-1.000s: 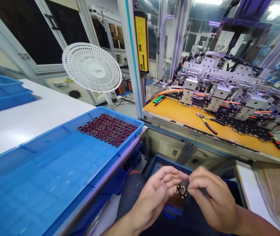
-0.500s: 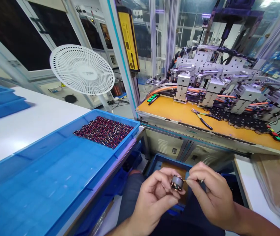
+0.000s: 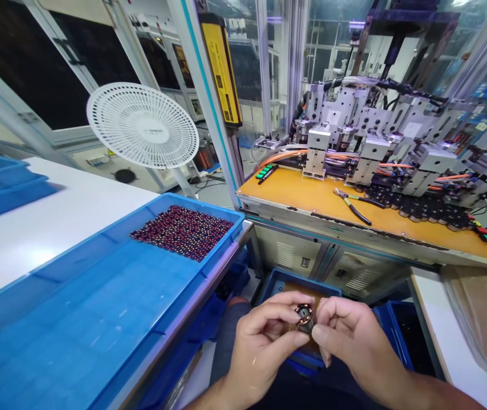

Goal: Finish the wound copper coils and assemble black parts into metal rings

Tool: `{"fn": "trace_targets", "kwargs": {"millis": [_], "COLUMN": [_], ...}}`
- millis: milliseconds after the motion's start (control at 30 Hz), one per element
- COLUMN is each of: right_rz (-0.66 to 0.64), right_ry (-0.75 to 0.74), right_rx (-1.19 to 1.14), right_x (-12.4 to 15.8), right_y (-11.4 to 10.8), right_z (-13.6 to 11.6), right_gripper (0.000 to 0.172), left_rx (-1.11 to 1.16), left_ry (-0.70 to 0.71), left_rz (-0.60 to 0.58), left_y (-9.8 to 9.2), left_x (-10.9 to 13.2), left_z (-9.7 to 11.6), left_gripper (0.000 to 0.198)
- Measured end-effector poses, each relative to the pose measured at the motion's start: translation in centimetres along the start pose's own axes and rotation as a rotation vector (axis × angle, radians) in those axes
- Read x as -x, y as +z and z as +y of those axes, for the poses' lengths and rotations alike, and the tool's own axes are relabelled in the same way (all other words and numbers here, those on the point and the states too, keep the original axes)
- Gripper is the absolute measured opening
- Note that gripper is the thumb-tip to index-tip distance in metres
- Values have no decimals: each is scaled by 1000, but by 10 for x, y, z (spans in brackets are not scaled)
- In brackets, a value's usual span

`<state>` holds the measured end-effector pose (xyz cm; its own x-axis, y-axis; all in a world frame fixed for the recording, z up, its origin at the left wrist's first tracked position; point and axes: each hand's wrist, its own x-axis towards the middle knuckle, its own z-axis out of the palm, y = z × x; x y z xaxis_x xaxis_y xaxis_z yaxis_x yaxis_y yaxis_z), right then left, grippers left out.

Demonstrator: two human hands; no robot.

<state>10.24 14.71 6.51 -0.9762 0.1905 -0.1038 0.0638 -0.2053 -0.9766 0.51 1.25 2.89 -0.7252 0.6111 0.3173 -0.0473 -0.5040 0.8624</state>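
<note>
My left hand (image 3: 260, 343) holds a small motor stator (image 3: 305, 320), a dark metal ring with copper windings, between its thumb and fingers. The stator's open end is tilted up toward me. My right hand (image 3: 352, 336) is closed in a pinch against the stator's right side. Whatever lies between those fingertips is hidden. Both hands are above my lap, in front of a blue bin (image 3: 288, 277) with a brown bottom.
On the left, a long blue tray (image 3: 93, 302) carries many small dark red-and-black parts (image 3: 183, 232) at its far end. Pliers (image 3: 352, 206) lie on the orange machine bench (image 3: 288, 188) ahead. A white fan (image 3: 144, 125) stands behind the tray. Plastic-wrapped cardboard (image 3: 482, 324) sits at right.
Earlier my right hand pinched a thin wire out from the stator's right side. It has moved left, close against the stator. The stator has turned so its open end faces up.
</note>
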Motion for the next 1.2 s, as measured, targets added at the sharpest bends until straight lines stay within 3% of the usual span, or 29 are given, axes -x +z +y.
{"fn": "trace_targets", "kwargs": {"millis": [133,233,300,400,433,500,600,700,767,867,1000,1067,1200], "right_rz": [-90,-134,-19,322,405,467,390,329,331,328,194,168,214], "right_ry": [35,-36,-263,-879,-1051,-1229,-1293,-1402,-1407,-1178,-966,-920,-843], "right_rx": [-142,-172,-9,613,821,1084,1217,1322,1318,1102,777,690,568], "right_x": [-5,-9,-12,-15,-15,-16,-17,-14,-11,-6,0,1,1], "right_y": [-1,1,2,-4,-8,-19,-34,-38,-33,-21,-11,-10,-7], "right_z": [11,16,17,15,16,20,31,35,30,16,1,0,5], "right_gripper": [38,36,27,16,20,27,32,27,22,19,18,13,13], "left_rx": [59,175,292,256,152,-142,-514,-659,-693,-740,-793,-748,-436], "left_ry": [-29,-100,-256,-421,-388,-201,141,292,304,332,381,305,-32], "left_rz": [-31,-42,64,325,361,316,100,-2,-24,-78,-162,-169,-126], "left_y": [-2,-1,0,1,0,-1,3,11,14,13,8,6,6], "left_x": [-1,-5,-9,-11,-9,-2,6,3,-4,-10,-8,-6,-2], "left_z": [1,-4,-10,-20,-21,-18,-1,16,22,23,21,19,15], "left_gripper": [21,12,14,29,30,30,41,47,39,32,40,40,26]}}
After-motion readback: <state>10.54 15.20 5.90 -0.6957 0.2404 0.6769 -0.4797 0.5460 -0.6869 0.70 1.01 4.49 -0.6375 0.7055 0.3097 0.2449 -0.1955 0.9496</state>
